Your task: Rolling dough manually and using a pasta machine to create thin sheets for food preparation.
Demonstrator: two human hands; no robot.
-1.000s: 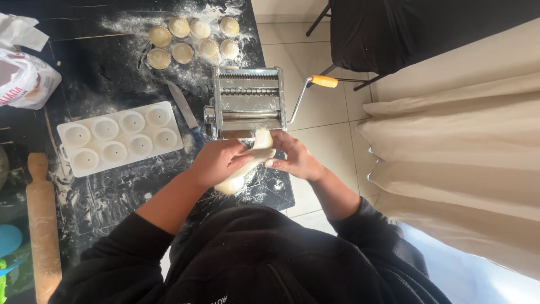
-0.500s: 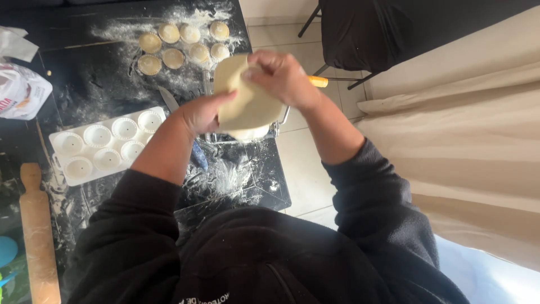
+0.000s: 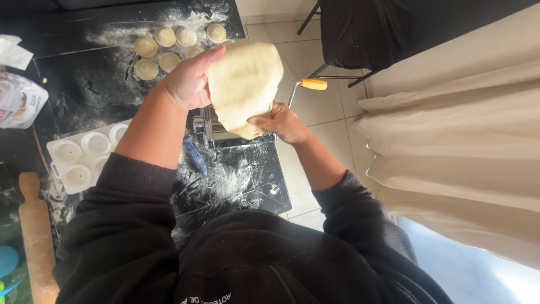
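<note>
A pale sheet of dough point(image 3: 244, 84) hangs in the air above the metal pasta machine point(image 3: 211, 132). My left hand point(image 3: 191, 81) grips its upper left edge, raised high. My right hand point(image 3: 278, 121) holds its lower right edge, close to the machine's crank with an orange handle point(image 3: 312, 84). The dough hides most of the machine.
Several dough-lined tart tins point(image 3: 169, 48) sit on the floured black table point(image 3: 95, 84). A white mould tray point(image 3: 81, 157) lies at left, a wooden rolling pin point(image 3: 36, 236) lower left, a flour bag point(image 3: 19, 101) far left. A blue-handled tool point(image 3: 195, 157) lies by the machine. Beige curtain point(image 3: 461, 129) at right.
The dough was at the machine a second ago; both hands have lifted it up and spread it. My left hand has risen to the top edge, my right has dropped to the lower edge.
</note>
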